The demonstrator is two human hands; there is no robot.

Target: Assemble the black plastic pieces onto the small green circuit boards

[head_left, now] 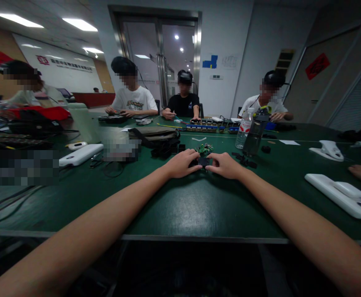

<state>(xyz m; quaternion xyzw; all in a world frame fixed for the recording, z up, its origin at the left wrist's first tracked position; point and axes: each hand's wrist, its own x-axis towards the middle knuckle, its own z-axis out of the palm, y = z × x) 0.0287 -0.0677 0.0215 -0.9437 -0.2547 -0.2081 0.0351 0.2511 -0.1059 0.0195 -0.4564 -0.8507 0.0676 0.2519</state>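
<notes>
Both arms reach forward over the green table, and the hands meet near its middle. My left hand point(184, 163) grips the left side of a small dark block-shaped part point(203, 161) between thumb and fingers. On the opposite side, my right hand point(225, 165) pinches the same part with thumb and curled forefinger. Its exact kind is too small and dim to make out. Just behind the hands lies a little heap of green pieces point(205, 148), perhaps touching the dark part; I cannot tell.
A clear water bottle point(241, 134) and a dark bottle point(254, 134) stand right of my hands. Behind on the left lie a bag point(155, 134) and black straps. White devices point(338, 196) rest at right, another white device point(81, 155) at left. Several people sit around the table point(180, 206).
</notes>
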